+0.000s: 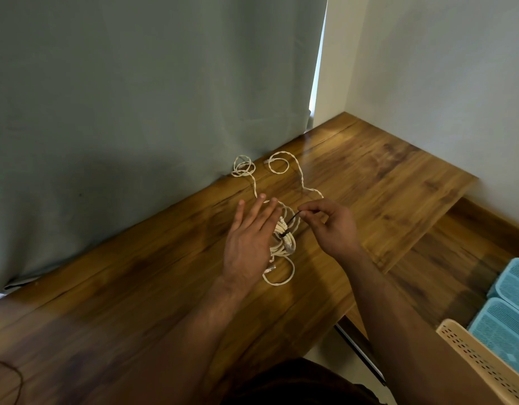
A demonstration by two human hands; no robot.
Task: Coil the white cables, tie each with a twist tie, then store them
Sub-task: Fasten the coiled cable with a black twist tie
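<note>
I count two hands of mine over one wooden tabletop (135, 287): my left hand (248, 247) and my right hand (331, 226). One black twist tie (290, 223) shows. The white cables (284, 241) lie tangled, so I cannot tell their number. At the right stand two blue baskets (503, 325) and one beige basket (483, 361). One grey curtain (135, 97) hangs behind.

Wooden table (369, 176), grey curtain (135, 97) behind, white wall (442, 68), daylight sliver at curtain edge
</note>
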